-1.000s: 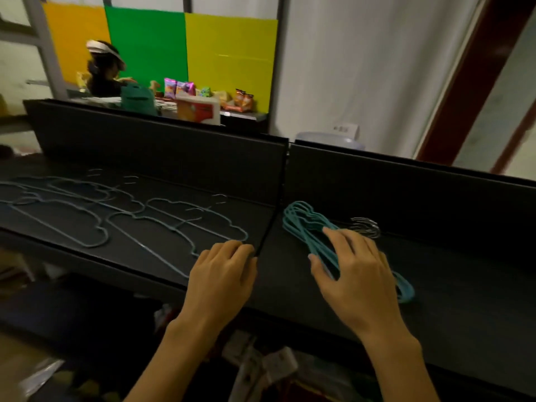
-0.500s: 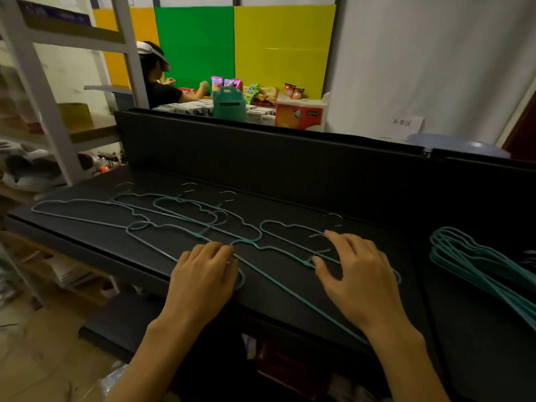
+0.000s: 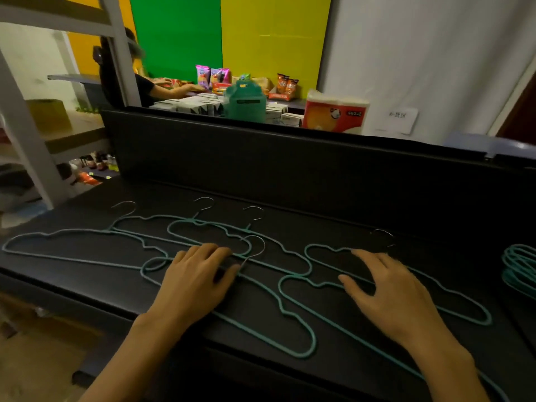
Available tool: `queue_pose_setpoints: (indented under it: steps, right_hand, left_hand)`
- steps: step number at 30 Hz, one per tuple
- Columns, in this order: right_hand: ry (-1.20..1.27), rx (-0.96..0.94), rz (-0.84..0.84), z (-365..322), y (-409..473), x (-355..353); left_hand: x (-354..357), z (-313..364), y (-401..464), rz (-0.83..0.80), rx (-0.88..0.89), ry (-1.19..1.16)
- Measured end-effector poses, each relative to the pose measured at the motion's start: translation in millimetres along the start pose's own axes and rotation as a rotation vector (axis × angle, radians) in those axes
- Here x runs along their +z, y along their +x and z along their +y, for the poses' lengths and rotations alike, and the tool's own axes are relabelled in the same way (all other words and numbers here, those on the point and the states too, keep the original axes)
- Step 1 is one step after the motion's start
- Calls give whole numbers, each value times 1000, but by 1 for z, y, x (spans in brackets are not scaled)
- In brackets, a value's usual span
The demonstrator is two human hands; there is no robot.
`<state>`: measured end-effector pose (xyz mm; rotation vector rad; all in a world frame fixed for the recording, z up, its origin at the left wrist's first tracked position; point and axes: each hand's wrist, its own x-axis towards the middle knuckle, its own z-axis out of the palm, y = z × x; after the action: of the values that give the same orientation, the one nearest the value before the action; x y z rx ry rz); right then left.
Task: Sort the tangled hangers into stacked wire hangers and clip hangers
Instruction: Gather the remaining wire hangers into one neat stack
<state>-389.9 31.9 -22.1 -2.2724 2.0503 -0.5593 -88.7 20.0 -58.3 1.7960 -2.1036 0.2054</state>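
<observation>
Several teal wire hangers (image 3: 293,311) with metal hooks lie spread out and overlapping on the black table (image 3: 87,285). My left hand (image 3: 194,281) rests flat on the hangers near the middle, fingers straight. Further right, my right hand (image 3: 388,291) lies with fingers spread over another teal hanger (image 3: 452,294). A stack of teal hangers (image 3: 520,268) sits at the right edge of the view, partly cut off. Neither hand grips anything.
A black back panel (image 3: 290,169) rises behind the table. Beyond it stand snack packets, a teal box (image 3: 245,103) and a red-and-white pack (image 3: 336,114); a person sits there at the left. A grey shelf frame (image 3: 23,126) is on the left.
The view has swung left from the stacked hangers to the spread-out ones. Both hands left the stack side and now rest over the loose hangers, closer to the camera.
</observation>
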Motion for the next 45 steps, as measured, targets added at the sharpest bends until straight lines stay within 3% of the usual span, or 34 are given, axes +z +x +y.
queue_pose_setpoints:
  steps: [7,12,16,22,27,31,45]
  right_hand:
    - [22,241,-56,-18,-44,8]
    - [90,322,-25,-30,-63,17]
    - [87,409,-38,-29,-69,13]
    - [21,363,-24,-29,-71,2]
    - [-46,326,77,-32,-79,1]
    - [-114,350,157,-31,-99,-11]
    - [-306,497,314,82,-206,-76]
  left_hand:
    - [1,-23,-1,-87,185,-176]
    - [-11,-45,-8,-297,387,-225]
    - [-14,-52,-6,-338,447,-250]
    - [-12,-52,3,-267,502,-294]
    - [-11,-47,2,-69,630,-271]
    - [-12,-27,4,-10,716,-297]
    - [1,169,6,69,937,-374]
